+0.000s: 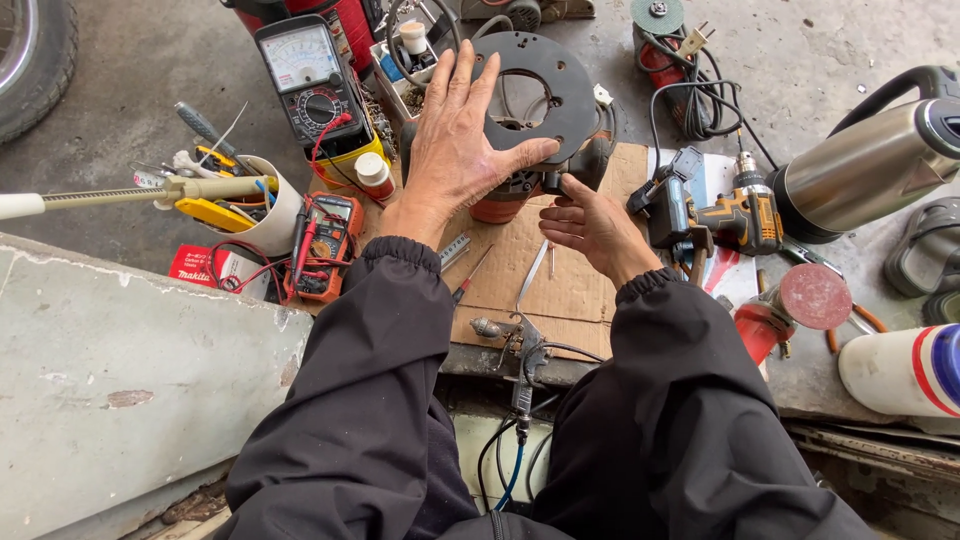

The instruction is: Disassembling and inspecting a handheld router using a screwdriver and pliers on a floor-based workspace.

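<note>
A power tool with a round black base plate point(560, 85) stands tilted on a sheet of cardboard point(565, 290). My left hand point(455, 135) lies flat against the plate's left side, fingers spread, thumb across its lower rim. Just under the plate, my right hand point(592, 225) reaches in, fingertips pinching a small part on the tool's body. The tool's reddish lower body point(497, 205) shows between the hands. Black sleeves cover both my forearms.
An analog meter point(308, 75), a digital multimeter point(328, 240) and a white cup of tools point(270, 215) sit at left. A cordless drill point(725, 215), a steel kettle point(865, 170) and a sander disc point(812, 297) are at right. An air blow gun point(520, 345) lies near the cardboard's front edge.
</note>
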